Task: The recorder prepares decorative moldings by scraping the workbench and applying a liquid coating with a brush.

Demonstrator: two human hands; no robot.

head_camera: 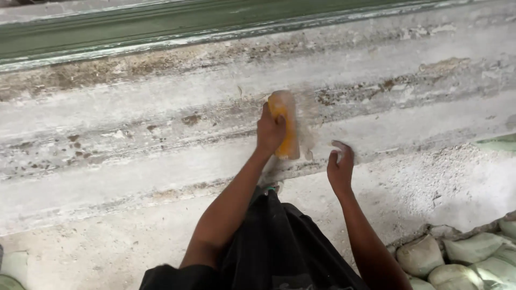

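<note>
Against the plastered ledge (161, 113), left hand (270, 130) grips yellow sanding block (286, 126), rubbing; right hand (341, 167), loosely curled and empty, rests beside it; next stroke probably needs steady pressure.

1. Both arms are bare from shoulder to wrist; no sleeves, gloves, watch or rings show on the left hand (270, 130) or the right hand (341, 171).
2. White dust powders the fingertips of the right hand.
3. Black trousers (279, 241) of a soft, creased fabric cover the raised knee between the arms.
4. A dark garment edge (166, 276) shows at the bottom of the head view, beneath the left arm.
</note>
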